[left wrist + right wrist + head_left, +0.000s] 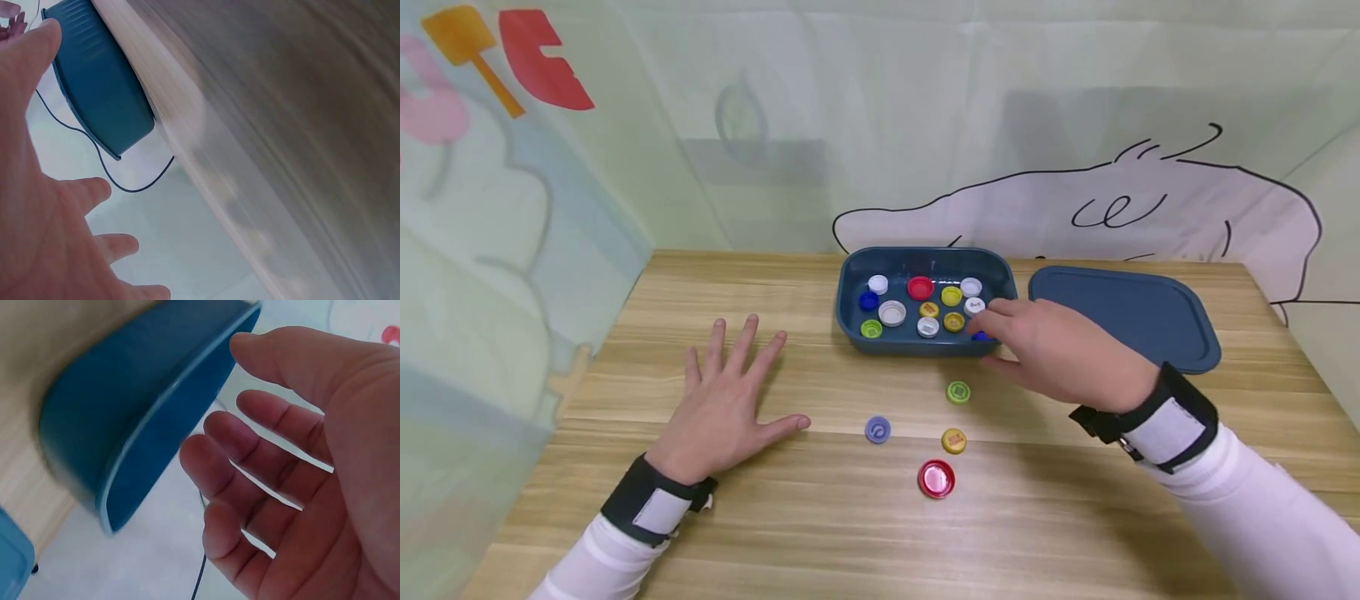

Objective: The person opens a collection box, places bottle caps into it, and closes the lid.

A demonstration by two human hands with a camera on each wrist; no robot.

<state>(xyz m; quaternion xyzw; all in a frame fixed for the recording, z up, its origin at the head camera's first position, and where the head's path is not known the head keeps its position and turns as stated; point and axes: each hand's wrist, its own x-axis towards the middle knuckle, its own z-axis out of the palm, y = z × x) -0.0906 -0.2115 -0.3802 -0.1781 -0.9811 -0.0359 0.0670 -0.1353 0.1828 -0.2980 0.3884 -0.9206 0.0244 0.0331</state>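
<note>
Nearest to the camera, at the lower right of the frame, is a white sleeve [1270,508], which leads to the right hand [1063,350]. This hand is over the near right corner of the blue box [910,344] in the upper middle; its thumb stands apart from the loosely bent fingers, and I see nothing held between them. At the lower left, the left hand [718,412] is palm down at the counter [805,525], its fingers spread and holding nothing. By my judgement, the work is partway: four caps [954,441] are out, and the larger part lies inside the box. One lid [1127,321] is off, at the right.

On the counter I count one green cap [958,392], one blue cap [877,430], one yellow cap and one red cap [936,479]. In the one box, twelve caps are visible: five white caps [892,313], three yellow caps [953,322], two blue caps [868,300], one red [921,287] and one green [871,328]. Whether the right hand covers more, I cannot tell.
</note>
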